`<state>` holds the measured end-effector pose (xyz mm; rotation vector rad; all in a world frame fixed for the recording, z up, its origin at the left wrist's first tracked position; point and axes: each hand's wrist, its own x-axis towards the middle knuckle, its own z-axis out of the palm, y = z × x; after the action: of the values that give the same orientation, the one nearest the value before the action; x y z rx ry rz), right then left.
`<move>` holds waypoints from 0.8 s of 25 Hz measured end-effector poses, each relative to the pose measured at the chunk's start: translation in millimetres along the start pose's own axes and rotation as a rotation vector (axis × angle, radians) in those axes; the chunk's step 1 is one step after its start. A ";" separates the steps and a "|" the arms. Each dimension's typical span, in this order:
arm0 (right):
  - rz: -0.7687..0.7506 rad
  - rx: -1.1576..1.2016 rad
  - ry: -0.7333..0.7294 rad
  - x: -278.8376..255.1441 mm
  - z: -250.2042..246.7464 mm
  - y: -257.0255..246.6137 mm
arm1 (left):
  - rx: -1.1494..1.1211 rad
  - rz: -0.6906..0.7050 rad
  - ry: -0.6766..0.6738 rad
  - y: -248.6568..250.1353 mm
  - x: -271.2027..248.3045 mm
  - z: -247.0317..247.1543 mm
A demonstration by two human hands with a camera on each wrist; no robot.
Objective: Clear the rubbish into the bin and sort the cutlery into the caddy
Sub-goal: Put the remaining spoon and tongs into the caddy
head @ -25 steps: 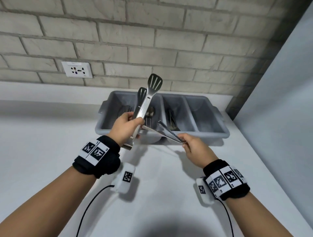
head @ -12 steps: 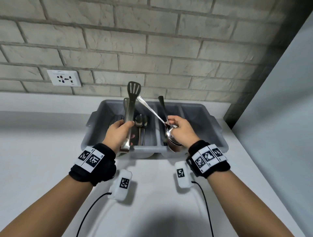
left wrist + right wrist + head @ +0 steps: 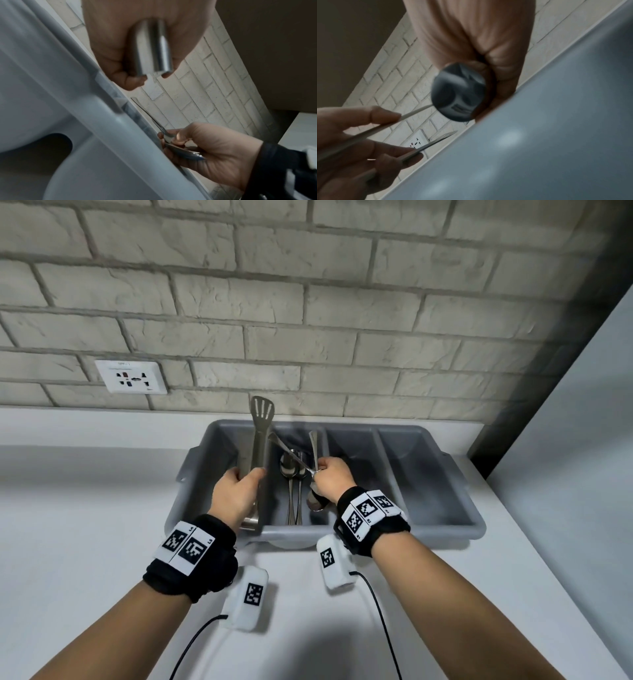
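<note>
From the head view, a grey caddy with four compartments sits at the back edge of the white worktop, against a brick wall. The left hand is wrapped round the lower end of steel tongs, holding them upright over the leftmost compartment, slotted tips highest. The right hand pinches two spoons by their necks over the second compartment, bowls down near the front wall, handles splayed upward. More spoons already lie in that compartment. No bin is in sight.

From the left wrist view, the closed end of the tongs pokes out below the curled left hand, above the caddy's rim. The right hand grips the spoons just inside that rim.

From the right wrist view, one spoon bowl fills the middle, blurred, under the closed right hand. The fingers of the left hand squeeze both tong arms.

To do this well, I judge the spoons should be lowered flat alongside those lying there, handles aligned, then released together. The tongs should be tipped down lengthwise into the left compartment rather than dropped on end.
</note>
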<state>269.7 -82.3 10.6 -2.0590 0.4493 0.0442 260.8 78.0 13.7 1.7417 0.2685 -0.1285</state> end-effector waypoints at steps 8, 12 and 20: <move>-0.014 -0.160 -0.018 -6.7 6.6 -0.4 | 0.074 0.101 0.011 5.7 -10.1 5.2; 0.006 -0.180 -0.047 -5.9 12.2 -1.8 | 0.082 0.108 -0.036 11.9 -18.3 6.9; -0.089 -0.041 -0.009 -35.5 -0.1 7.4 | 0.112 0.103 -0.118 24.1 -41.7 8.3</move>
<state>234.2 -75.2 12.0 -2.1163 0.3531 0.0094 227.0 61.4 44.9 1.8474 0.0861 -0.1735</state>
